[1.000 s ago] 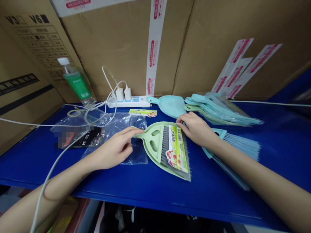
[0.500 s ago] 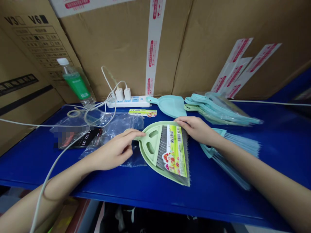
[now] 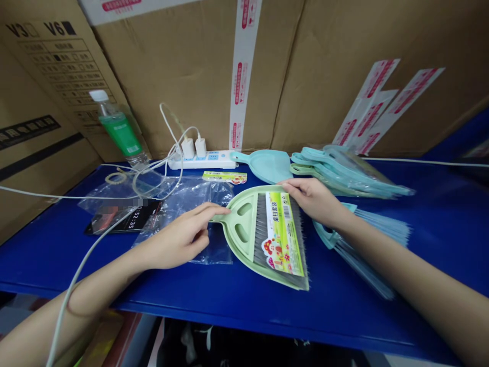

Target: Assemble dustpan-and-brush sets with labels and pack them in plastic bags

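A light green dustpan point(image 3: 250, 264) lies on the blue table with a matching green hand brush point(image 3: 250, 204) nested in it. A printed label card point(image 3: 285, 229) rests on the brush's grey bristles. My left hand point(image 3: 185, 235) is closed around the handle end at the left, its index finger stretched along the top; the handle is mostly hidden. With fingertips pinched, my right hand point(image 3: 311, 201) grips the far rim near the card's upper corner. A clear plastic bag point(image 3: 219, 252) lies behind and beside my left hand. Under my right forearm is a blue hand brush point(image 3: 382, 227).
At the back are a blue dustpan point(image 3: 269, 165), several bagged dustpan sets point(image 3: 355, 173), another label card point(image 3: 225, 177) and a white power strip point(image 3: 217, 160) with cables. A phone point(image 3: 126, 216) and a bottle point(image 3: 122, 132) stand left. Cardboard boxes point(image 3: 183, 66) wall the back.
The green dustpan, brush and card have shifted slightly right and away from me, turning a little. My right hand moved with them; my left hand stayed nearly in place.
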A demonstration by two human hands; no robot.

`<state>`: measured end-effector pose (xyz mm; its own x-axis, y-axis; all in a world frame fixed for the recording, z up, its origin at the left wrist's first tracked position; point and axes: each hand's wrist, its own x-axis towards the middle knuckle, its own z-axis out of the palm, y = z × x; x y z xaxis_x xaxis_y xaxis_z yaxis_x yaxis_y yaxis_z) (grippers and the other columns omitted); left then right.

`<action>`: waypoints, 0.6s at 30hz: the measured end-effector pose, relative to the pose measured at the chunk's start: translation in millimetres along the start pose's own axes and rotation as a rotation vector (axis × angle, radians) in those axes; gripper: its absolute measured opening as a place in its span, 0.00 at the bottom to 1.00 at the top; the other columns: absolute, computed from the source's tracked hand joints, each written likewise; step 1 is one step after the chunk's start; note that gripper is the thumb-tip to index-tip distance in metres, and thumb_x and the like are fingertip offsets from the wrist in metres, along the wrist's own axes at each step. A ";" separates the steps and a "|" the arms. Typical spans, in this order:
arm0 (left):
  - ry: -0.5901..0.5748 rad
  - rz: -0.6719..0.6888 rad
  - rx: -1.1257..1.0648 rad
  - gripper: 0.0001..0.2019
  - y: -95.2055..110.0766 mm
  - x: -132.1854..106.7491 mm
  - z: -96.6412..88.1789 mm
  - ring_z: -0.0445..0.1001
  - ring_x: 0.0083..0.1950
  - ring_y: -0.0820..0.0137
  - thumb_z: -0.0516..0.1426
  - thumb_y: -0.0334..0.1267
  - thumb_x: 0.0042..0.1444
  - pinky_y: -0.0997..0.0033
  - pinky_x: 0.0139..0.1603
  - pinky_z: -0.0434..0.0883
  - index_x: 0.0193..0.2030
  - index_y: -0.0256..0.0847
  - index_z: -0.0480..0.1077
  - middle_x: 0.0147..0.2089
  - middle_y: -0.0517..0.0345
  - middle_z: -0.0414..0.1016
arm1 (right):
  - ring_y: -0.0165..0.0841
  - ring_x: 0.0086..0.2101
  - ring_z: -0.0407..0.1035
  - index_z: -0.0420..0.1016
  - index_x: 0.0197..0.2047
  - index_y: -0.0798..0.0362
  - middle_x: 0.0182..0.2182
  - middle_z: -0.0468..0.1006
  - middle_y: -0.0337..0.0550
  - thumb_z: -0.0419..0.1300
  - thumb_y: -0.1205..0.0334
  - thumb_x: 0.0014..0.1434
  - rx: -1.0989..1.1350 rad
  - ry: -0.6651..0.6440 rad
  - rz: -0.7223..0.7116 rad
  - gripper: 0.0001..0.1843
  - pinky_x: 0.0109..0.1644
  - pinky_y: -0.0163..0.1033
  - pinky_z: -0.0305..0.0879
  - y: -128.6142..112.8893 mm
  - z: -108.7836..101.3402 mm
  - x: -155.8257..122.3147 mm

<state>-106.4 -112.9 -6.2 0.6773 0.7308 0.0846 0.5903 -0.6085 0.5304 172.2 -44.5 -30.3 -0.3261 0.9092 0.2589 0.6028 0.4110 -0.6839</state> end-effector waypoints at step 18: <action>0.023 0.014 -0.012 0.28 0.3 -1.4 2.1 0.64 0.31 0.71 0.45 0.29 0.60 0.69 0.39 0.68 0.68 0.42 0.50 0.29 0.64 0.60 | 0.40 0.31 0.73 0.77 0.29 0.51 0.29 0.81 0.44 0.49 0.47 0.58 0.097 0.034 -0.053 0.22 0.36 0.42 0.67 -6.7 8.3 -5.2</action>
<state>-106.2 -114.8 -8.0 0.6750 0.7294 0.1115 0.5754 -0.6150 0.5391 163.8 -52.6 -32.7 -0.3297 0.8890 0.3178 0.5113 0.4512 -0.7315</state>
